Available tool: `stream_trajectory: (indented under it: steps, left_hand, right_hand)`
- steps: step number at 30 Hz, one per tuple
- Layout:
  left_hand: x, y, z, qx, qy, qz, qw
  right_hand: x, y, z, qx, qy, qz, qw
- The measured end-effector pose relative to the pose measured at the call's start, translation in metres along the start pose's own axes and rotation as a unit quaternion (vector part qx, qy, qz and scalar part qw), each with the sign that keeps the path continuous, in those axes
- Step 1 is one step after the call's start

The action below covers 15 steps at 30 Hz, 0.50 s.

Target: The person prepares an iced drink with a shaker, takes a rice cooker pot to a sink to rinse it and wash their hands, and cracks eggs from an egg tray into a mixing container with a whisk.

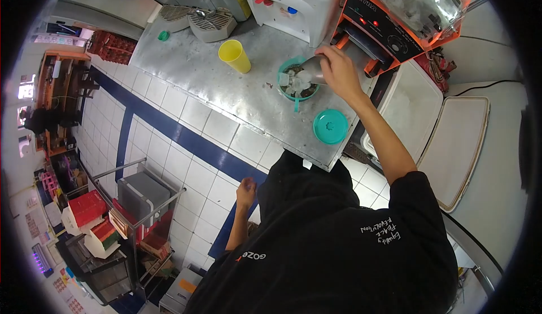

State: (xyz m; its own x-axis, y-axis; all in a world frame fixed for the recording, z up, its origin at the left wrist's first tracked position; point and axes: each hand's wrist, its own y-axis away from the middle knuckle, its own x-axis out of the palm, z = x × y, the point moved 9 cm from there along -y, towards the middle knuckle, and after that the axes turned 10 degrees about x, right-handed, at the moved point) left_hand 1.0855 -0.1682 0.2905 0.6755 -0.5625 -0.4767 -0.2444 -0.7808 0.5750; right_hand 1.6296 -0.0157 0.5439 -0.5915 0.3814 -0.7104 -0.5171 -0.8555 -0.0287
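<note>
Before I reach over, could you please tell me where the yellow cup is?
In the head view, the yellow cup stands on the metal counter, to the left of the teal container of ice.

Right arm stretched forward, the right hand (337, 72) reaches out with fingers bent in a closed grip.
The left hand (246, 192) hangs low, apart, its forearm bare.
</note>
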Motion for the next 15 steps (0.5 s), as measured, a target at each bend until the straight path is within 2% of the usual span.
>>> stream_trajectory:
  steps: [1, 2, 4, 5, 6, 7, 10, 12, 14, 15]
  left_hand:
    - [0.001, 0.003, 0.025, 0.001, -0.001, 0.002, 1.0]
    - [0.004, 0.003, 0.054, 0.016, -0.042, 0.008, 0.999]
    - [0.003, 0.012, 0.063, 0.03, -0.087, 0.018, 0.996]
    - [0.006, 0.017, 0.077, -0.016, -0.074, 0.04, 0.996]
    - [0.007, 0.024, 0.084, -0.063, -0.061, 0.063, 0.994]
    - [0.006, 0.026, 0.081, -0.063, -0.067, 0.069, 0.993]
    - [0.004, 0.038, 0.059, -0.067, -0.069, 0.083, 0.992]
    - [0.008, 0.041, 0.031, -0.056, -0.013, 0.05, 0.997]
    - [0.022, 0.044, 0.026, -0.052, -0.069, 0.099, 0.991]
    - [0.028, 0.045, 0.026, -0.019, -0.066, 0.115, 0.991]
  right_hand:
    - [-0.007, 0.007, 0.02, -0.094, 0.067, -0.039, 0.993]
    - [-0.012, 0.011, 0.027, -0.091, 0.067, -0.04, 0.993]
    - [-0.027, 0.02, 0.039, -0.104, 0.09, -0.064, 0.988]
    - [-0.031, 0.023, 0.034, -0.099, 0.09, -0.065, 0.989]
    - [-0.044, 0.024, 0.011, -0.03, -0.032, -0.064, 0.997]
    - [-0.054, 0.029, -0.016, 0.041, -0.152, -0.063, 0.985]
    - [-0.108, 0.064, -0.095, 0.068, -0.205, -0.121, 0.969]
    - [-0.147, 0.098, -0.148, 0.114, -0.181, -0.175, 0.961]
    - [-0.188, 0.144, -0.209, 0.167, -0.151, -0.231, 0.947]
    - [-0.195, 0.157, -0.241, 0.191, -0.081, -0.238, 0.949]
